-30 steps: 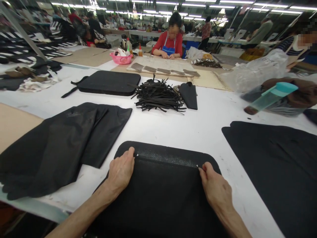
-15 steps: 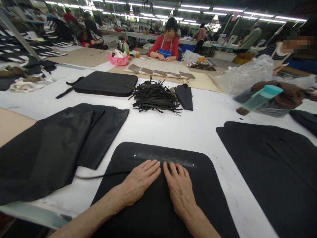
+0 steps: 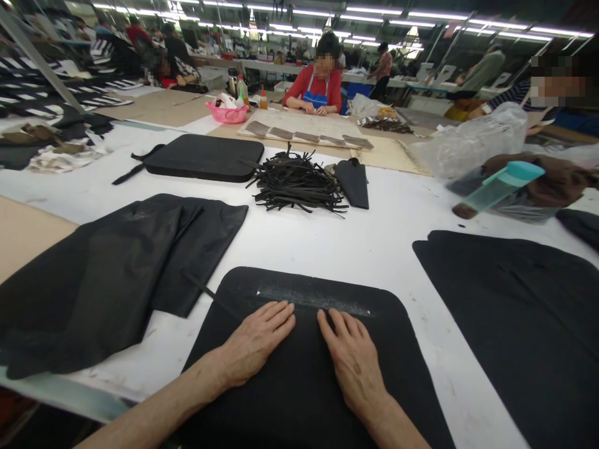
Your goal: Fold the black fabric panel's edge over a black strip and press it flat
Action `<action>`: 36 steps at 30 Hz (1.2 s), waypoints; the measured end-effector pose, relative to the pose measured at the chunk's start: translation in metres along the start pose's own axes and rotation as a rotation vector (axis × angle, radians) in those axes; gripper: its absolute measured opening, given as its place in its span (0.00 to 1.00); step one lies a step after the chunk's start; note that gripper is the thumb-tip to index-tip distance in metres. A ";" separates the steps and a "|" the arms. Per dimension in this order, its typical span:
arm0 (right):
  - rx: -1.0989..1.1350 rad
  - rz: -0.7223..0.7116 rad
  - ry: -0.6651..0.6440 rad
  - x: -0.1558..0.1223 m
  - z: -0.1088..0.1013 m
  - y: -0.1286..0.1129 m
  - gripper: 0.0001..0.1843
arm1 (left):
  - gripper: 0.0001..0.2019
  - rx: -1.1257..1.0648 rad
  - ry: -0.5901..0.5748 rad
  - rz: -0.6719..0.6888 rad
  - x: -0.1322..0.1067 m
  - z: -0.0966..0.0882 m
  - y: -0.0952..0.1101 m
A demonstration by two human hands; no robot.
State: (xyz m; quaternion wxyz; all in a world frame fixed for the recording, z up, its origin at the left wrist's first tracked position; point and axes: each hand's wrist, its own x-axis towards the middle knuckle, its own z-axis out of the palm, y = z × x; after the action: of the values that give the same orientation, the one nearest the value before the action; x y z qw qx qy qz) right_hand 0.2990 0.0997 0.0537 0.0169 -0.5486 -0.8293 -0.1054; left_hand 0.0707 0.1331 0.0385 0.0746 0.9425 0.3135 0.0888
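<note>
A black rounded fabric panel [image 3: 397, 349] lies on the white table [image 3: 374, 243] right in front of me, with a dull grey glue-like band [image 3: 311, 299] along its far edge. My left hand [image 3: 255, 343] lies flat on the panel, fingers stretched out, just below the band. My right hand [image 3: 355, 362] lies flat beside it, fingers also extended. Neither hand holds anything. A thin black strip [image 3: 210, 294] juts out from under the panel's left edge.
Loose black cloth [image 3: 112, 274] lies to the left and another black panel [image 3: 515, 312] to the right. Farther off are a heap of black strips [image 3: 297, 181], a black pad [image 3: 201, 156], a teal-capped bottle [image 3: 500, 186] and a plastic bag [image 3: 472, 146]. A person in red [image 3: 318, 84] works opposite.
A second ago my hands pinched the two ends of the band, far apart. They came together at the panel's middle and now lie flat; since half a second ago they have barely shifted.
</note>
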 end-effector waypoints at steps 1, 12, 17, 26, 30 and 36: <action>0.006 0.005 0.014 -0.008 0.003 0.010 0.26 | 0.29 0.007 0.001 -0.013 -0.007 -0.002 -0.003; -0.114 0.129 0.085 -0.045 0.012 0.067 0.24 | 0.32 0.013 0.226 -0.247 -0.050 -0.004 -0.030; 0.115 0.241 0.139 -0.028 -0.011 0.034 0.15 | 0.21 -0.014 0.329 -0.334 -0.033 -0.027 -0.011; 1.135 0.355 -0.176 0.020 -0.062 -0.040 0.05 | 0.33 -0.665 0.181 -0.558 0.011 -0.040 0.020; 1.049 0.155 -0.015 0.027 -0.056 -0.045 0.13 | 0.34 -0.719 0.173 -0.500 0.015 -0.030 0.023; 0.856 -0.038 0.114 0.028 -0.046 -0.046 0.13 | 0.31 -0.888 0.083 -0.366 0.024 -0.036 0.025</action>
State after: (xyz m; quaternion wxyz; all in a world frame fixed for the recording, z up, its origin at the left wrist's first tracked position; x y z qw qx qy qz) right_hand 0.2420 0.0990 0.0955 0.2868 -0.4701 -0.8058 0.2176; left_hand 0.0964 0.1307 0.0817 0.4715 0.7447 0.4086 0.2369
